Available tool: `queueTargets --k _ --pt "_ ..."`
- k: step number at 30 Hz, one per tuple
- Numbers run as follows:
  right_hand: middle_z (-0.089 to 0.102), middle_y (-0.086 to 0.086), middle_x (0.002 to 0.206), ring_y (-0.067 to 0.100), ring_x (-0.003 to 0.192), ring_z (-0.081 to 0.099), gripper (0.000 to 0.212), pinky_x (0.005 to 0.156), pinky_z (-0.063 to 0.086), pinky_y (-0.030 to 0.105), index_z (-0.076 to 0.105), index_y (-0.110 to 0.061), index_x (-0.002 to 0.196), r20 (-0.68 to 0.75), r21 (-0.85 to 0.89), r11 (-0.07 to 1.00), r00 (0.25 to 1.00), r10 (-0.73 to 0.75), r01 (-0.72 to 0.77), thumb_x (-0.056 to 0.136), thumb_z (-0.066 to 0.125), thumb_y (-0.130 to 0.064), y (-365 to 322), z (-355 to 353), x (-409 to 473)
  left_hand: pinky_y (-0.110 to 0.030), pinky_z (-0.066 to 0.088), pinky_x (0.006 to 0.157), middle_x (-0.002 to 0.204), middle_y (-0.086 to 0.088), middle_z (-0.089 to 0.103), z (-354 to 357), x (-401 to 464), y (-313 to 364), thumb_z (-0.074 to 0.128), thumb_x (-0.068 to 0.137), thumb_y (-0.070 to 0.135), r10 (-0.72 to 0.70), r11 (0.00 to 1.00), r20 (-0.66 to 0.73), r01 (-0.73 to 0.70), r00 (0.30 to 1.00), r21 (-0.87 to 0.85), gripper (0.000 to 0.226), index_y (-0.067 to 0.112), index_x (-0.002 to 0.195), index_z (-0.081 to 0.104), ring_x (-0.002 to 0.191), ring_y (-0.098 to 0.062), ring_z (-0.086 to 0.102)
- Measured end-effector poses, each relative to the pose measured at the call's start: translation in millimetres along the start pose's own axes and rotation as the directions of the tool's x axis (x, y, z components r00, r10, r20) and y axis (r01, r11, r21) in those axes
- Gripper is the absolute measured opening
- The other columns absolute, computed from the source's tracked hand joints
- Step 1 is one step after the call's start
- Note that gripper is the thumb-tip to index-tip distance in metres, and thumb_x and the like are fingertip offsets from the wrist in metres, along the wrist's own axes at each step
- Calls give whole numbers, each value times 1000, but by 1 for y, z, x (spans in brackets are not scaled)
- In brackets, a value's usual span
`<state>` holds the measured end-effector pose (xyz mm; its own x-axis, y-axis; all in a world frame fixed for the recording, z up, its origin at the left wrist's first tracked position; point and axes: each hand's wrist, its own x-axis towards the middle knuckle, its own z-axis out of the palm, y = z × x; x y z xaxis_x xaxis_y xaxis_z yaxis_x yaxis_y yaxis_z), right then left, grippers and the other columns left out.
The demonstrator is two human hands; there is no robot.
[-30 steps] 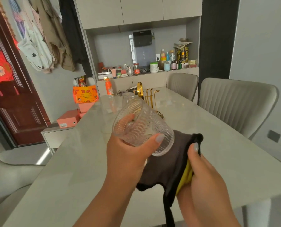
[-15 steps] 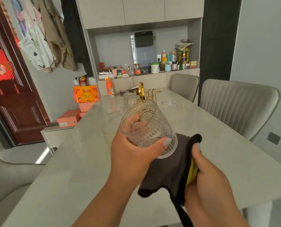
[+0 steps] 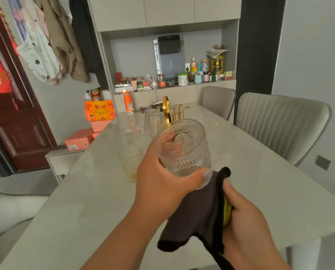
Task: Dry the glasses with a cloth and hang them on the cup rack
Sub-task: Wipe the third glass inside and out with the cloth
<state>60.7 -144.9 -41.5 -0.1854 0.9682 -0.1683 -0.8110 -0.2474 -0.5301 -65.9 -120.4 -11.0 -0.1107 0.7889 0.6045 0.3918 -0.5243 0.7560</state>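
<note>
My left hand [image 3: 162, 182] grips a clear ribbed glass [image 3: 182, 151], tilted with its mouth toward me, above the table. Under the glass's base my right hand [image 3: 246, 223] holds a dark grey cloth [image 3: 198, 215] with a yellow inner side. Behind the raised glass stands the gold cup rack [image 3: 174, 112], with a glass [image 3: 154, 121] upside down at its left side. Another glass [image 3: 130, 164] stands upright on the table, left of my left hand.
The pale table [image 3: 96, 201] runs away from me toward a cluttered shelf. Two grey chairs [image 3: 279, 125] stand along its right side. An orange bottle [image 3: 128, 103] sits at the far end. Orange boxes [image 3: 79, 141] lie on a low cabinet at left.
My left hand has lifted the glass up and to the right, turning its mouth more toward me. The view rose, and the upright glass on the table came into sight.
</note>
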Motion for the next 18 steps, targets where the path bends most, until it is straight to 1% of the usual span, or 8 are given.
queueTargets --k 3,6,8,11,13,15,16,18 --pt "72 18 106 33 95 70 49 87 51 47 67 -7 113 -46 -65 985 986 -161 157 77 61 -39 -13 -3 0 -1 43 80 104 42 61 -11 7 -5 95 52 30 -38 998 -22 39 999 51 77 64 106 52 101 20 56" --pt "75 7 104 22 97 71 39 87 55 45 68 -12 109 -77 -141 908 910 -408 396 81 59 -38 -33 0 0 -10 46 80 114 25 59 -17 7 -12 93 54 30 -181 979 48 176 982 105 92 42 129 41 105 6 57" --pt "76 -5 97 11 94 71 29 82 57 30 70 -20 100 18 -257 816 846 -532 518 89 49 -38 -44 5 -4 -11 47 75 116 20 58 -16 3 -15 93 53 35 -256 963 126 241 958 124 93 34 129 39 102 3 58" --pt "73 -18 80 -3 79 68 22 72 55 23 73 -40 83 224 -491 608 765 -604 624 77 54 -49 -48 12 -8 -13 53 72 106 16 66 -13 0 -12 88 41 41 -290 957 274 283 917 65 83 37 114 48 95 3 65" --pt "71 -11 78 2 72 65 17 68 52 23 70 -45 83 381 -621 410 714 -587 668 78 59 -58 -43 13 -5 -22 56 77 103 11 72 -13 0 -8 84 37 42 -303 941 361 336 882 -33 81 35 112 55 97 -4 69" --pt "65 -3 79 10 71 62 34 64 51 25 66 -43 84 537 -682 153 631 -560 715 75 50 -72 -38 7 0 -31 55 79 102 4 75 -14 3 -6 81 37 38 -300 916 432 384 850 -119 80 26 114 61 97 -15 72" --pt "62 -3 77 12 69 60 38 60 52 26 64 -43 82 572 -675 93 599 -561 732 75 47 -76 -37 5 3 -37 55 83 102 -1 76 -15 4 -5 80 39 36 -296 904 468 403 832 -144 78 22 114 63 98 -20 72" --pt "60 -1 71 15 63 58 40 53 53 33 62 -37 78 581 -646 105 576 -575 756 76 49 -74 -37 3 6 -50 50 95 107 -10 74 -16 5 -4 78 45 33 -297 883 540 442 788 -160 73 16 115 65 105 -31 68"
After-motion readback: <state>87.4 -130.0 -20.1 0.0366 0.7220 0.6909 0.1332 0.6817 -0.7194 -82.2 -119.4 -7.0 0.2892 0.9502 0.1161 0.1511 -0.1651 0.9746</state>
